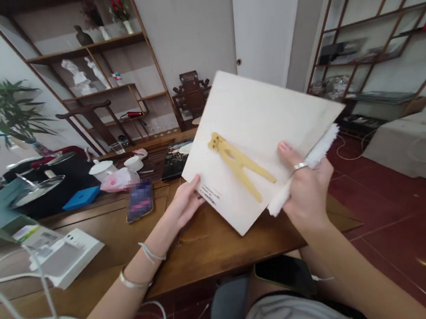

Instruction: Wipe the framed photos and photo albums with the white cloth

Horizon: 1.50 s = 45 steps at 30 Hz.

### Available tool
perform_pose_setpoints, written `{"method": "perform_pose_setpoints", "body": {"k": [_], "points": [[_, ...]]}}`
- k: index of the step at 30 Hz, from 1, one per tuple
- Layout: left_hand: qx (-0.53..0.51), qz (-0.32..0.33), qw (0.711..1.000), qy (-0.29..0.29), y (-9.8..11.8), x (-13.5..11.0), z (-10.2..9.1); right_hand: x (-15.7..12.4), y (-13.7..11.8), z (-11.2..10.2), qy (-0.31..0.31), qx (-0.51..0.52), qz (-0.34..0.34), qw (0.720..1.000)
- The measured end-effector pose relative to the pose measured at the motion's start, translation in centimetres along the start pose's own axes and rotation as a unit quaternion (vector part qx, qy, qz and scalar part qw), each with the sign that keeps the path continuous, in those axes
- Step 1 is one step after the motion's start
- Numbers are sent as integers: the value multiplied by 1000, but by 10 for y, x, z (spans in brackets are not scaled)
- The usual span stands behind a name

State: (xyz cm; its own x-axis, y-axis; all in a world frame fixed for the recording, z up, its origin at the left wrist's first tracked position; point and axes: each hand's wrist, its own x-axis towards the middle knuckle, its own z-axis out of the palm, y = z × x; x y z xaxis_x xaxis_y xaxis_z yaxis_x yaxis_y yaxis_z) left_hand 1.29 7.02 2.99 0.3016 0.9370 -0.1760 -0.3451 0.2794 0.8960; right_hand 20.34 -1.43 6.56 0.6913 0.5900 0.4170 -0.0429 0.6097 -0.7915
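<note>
The board (pixel 268 103) is basically all off-white with some black print (pixel 210 195), and the cat-faced figure (pixel 232 162) on it is mustardy yellow with dark dots. Cloth (pixel 322 147) is plain white. Table (pixel 224 254)'s a warm brown, floor tiles (pixel 420 237) deep red, flat block (pixel 81 198) bright blue, phone (pixel 140 202) purple-blue with pinkish patches.

A smooth silver bangle (pixel 126 281) and a thin, pale cord bracelet (pixel 147 252) sat behind the left hand (pixel 186 203); a silver ring (pixel 300 166) circled the right hand's (pixel 307 189) thumb, above creased grey clothing (pixel 290 316).
</note>
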Motion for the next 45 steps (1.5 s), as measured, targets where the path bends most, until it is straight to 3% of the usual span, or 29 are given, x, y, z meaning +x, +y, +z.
{"method": "perform_pose_setpoints", "body": {"k": [3,6,9,11,13,15,17,18,20,24,27,31,38,43,45], "points": [[-37,48,996,64,-2,2,1,0,13,-19,-46,3,100,994],[-27,13,987,156,0,3,-1,5,21,-45,-47,-16,116,992],[10,-2,980,199,5,3,-6,20,24,-66,43,-82,2,996],[35,-3,980,197,7,4,-9,34,24,-77,80,-185,-121,972],[55,-7,981,188,7,4,-11,48,24,-85,15,-315,-230,921],[65,-8,982,180,6,5,-12,59,25,-87,-158,-398,-299,853],[73,-6,982,172,5,5,-13,68,28,-83,-347,-403,-345,774],[77,-5,983,169,5,5,-14,70,30,-78,-413,-389,-365,738],[87,-4,982,168,6,5,-15,73,38,-66,-482,-371,-404,684],[108,-9,977,183,8,5,-19,69,60,-48,-516,-410,-429,617],[130,-23,973,192,6,6,-20,62,72,-45,-540,-439,-381,609],[176,-41,964,193,6,10,-21,54,77,-46,-546,-437,-323,637],[306,-19,938,160,10,9,-26,50,81,-48,-524,-426,-315,667],[426,28,887,175,15,6,-33,48,84,-49,-520,-424,-322,668],[537,66,821,183,16,4,-33,48,86,-49,-517,-425,-321,670]]}}
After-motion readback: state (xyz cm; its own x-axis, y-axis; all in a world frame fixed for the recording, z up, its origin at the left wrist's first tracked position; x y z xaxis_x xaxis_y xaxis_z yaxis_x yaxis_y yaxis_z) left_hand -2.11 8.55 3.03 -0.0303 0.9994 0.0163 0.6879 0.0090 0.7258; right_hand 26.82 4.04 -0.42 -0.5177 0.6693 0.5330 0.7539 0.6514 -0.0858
